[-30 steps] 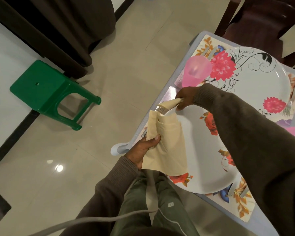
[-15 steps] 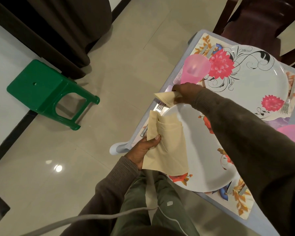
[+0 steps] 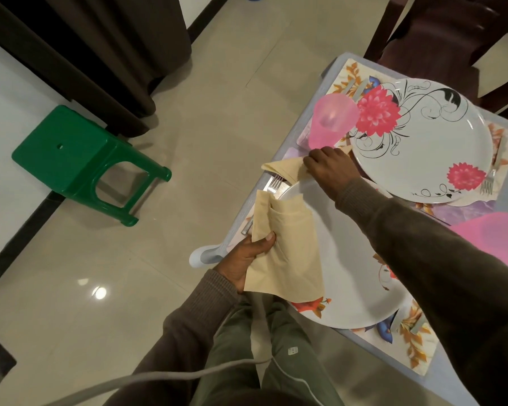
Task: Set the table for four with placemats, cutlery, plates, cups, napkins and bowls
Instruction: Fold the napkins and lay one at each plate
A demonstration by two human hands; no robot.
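Head view, folded napkin (image 3: 285, 168) lying crosswise above fork (image 3: 272, 184), tip pointing left

Well left of my hands I saw a green plastic stool (image 3: 79, 159) on the tiled floor (image 3: 217, 83), a dark curtain (image 3: 100, 54) hanging beyond it.

The right hand (image 3: 329, 168) pinches a folded beige napkin (image 3: 283, 168) at the table's edge, over a fork (image 3: 273, 183) beside the near plate (image 3: 349, 273). The left hand (image 3: 244, 259) grips more napkins (image 3: 288, 244). A pink cup (image 3: 332, 118) stands near the far plate (image 3: 428, 142).
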